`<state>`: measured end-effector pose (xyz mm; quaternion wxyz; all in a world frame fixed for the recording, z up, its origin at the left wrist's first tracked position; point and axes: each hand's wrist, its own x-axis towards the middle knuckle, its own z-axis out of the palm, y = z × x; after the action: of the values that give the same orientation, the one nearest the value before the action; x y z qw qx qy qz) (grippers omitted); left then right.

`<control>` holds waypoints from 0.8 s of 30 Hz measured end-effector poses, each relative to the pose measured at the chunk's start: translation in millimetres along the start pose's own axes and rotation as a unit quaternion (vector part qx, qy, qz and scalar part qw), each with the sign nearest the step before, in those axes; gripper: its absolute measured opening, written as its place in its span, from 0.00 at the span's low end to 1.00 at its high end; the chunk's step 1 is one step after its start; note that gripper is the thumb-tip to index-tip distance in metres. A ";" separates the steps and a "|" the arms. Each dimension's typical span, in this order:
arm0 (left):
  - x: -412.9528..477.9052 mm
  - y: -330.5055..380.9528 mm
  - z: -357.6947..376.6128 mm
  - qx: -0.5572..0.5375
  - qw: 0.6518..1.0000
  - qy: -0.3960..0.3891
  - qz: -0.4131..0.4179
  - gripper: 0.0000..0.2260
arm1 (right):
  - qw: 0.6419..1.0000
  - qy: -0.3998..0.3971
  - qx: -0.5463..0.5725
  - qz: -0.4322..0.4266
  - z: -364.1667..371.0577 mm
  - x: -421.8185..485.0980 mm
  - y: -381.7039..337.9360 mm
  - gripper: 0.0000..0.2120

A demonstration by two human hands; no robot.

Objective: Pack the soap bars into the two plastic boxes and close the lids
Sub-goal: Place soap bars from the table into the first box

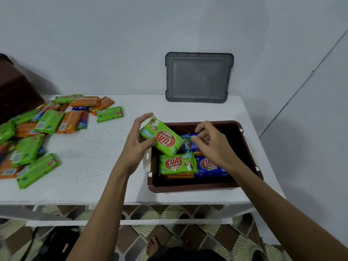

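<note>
Green soap bar (162,139) over brown box (188,187)

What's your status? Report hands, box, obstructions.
Left hand holds green bar over brown box. Right hand on blue bar inside, grip unclear. Lid off, leaning on wall. Nothing blocks the box.

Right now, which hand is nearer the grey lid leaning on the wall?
Right. The right hand is over the brown box, straight in front of the grey lid; the left hand, holding a green soap bar, sits further left.
</note>
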<state>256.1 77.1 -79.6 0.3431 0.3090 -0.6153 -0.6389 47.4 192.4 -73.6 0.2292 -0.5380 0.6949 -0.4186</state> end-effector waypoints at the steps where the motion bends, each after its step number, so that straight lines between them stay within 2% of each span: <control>1: 0.6 5.4 2.6 0.008 1.000 -0.024 -0.007 0.32 | 0.997 0.001 0.073 0.009 -2.1 4.3 -4.2 0.09; 3: 4.1 15.2 9.2 0.016 0.997 -0.071 -0.020 0.33 | 0.982 -0.040 0.184 0.028 -3.5 11.1 -11.6 0.12; 5: 9.8 21.4 17.0 0.011 0.994 -0.103 -0.028 0.33 | 0.971 -0.067 0.226 0.033 -3.6 13.6 -15.6 0.15; 8: 18.3 22.5 27.9 0.027 0.997 -0.073 -0.003 0.31 | 0.966 -0.070 0.243 0.049 -9.9 9.8 -15.6 0.22; 10: 22.6 19.5 32.8 0.048 0.998 -0.033 0.026 0.29 | 0.960 -0.112 0.249 0.065 -18.6 5.0 -16.3 0.25; 13: 27.2 11.3 34.1 0.128 0.990 -0.005 0.060 0.19 | 0.964 -0.155 0.204 0.075 -32.3 -5.1 -14.9 0.21; 16: 25.3 0.5 24.8 0.226 0.971 0.021 0.077 0.10 | 0.973 -0.121 0.165 0.107 -44.7 -19.0 -3.5 0.15; 20: 15.3 -15.3 12.1 0.370 0.915 0.071 0.142 0.10 | 0.976 -0.069 0.123 0.164 -60.8 -33.4 18.1 0.07; 22: 12.8 -25.4 8.4 0.413 0.896 0.076 0.144 0.10 | 0.973 -0.086 0.100 0.191 -60.8 -36.6 27.5 0.08; 24: 9.7 -34.0 8.0 0.423 0.893 0.078 0.129 0.10 | 0.966 -0.122 0.083 0.213 -56.9 -37.7 34.7 0.11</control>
<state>242.0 74.0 -112.8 0.3063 0.3919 -0.8332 -0.2417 -3.6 249.3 -76.4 0.4404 -0.4033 0.7230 -0.3474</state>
